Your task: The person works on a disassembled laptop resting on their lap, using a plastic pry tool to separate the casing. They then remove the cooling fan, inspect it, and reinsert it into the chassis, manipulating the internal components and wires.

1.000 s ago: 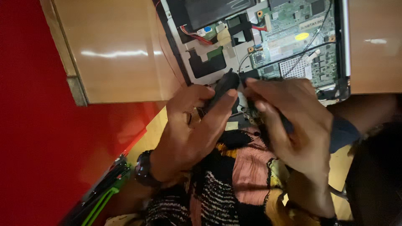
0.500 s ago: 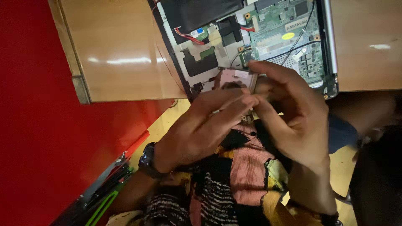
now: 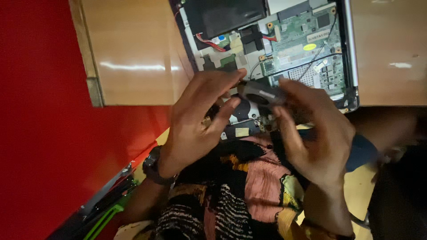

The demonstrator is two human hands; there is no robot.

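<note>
resting between both hands (image 3: 200, 120): fan (image 3: 260, 94)

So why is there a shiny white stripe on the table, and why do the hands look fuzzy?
In the head view, the white stripe on the wooden table is glare from a light above; the left hand and right hand look soft with blur, as does the dark fan part between them; the opened laptop is sharper; the lower right corner sits in deep shadow.

Dim, warm light; glare streaks on the wooden table (image 3: 133, 66); hands slightly motion-blurred.
</note>
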